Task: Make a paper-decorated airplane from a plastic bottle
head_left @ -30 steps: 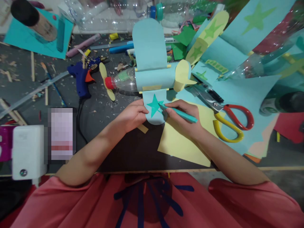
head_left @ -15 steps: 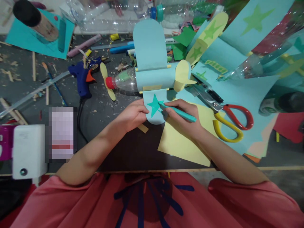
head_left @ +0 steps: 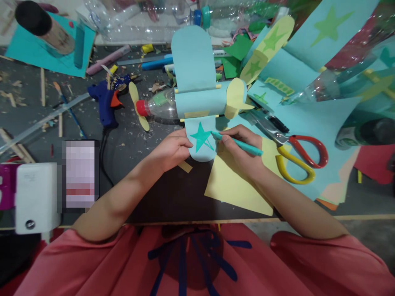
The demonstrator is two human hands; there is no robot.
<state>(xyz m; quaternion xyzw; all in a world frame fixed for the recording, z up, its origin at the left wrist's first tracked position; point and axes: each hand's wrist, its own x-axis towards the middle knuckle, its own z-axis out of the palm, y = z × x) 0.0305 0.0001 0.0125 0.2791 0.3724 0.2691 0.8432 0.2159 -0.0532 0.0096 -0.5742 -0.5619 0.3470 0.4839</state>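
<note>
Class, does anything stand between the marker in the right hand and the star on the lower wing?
Nothing visible does. The right hand holds the marker with its tip at the right point of the star. The left hand holds the left edge of the wing, clear of the tip.

Room lies between the forearms (head_left: 123, 193); scissors (head_left: 282, 138) flank the right hand (head_left: 245, 158).

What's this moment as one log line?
left hand: holds blue paper wing | right hand: holds teal marker, tip at star | star: lower-right arm outlined, unfilled | nearby: yellow paper, scissors
</note>
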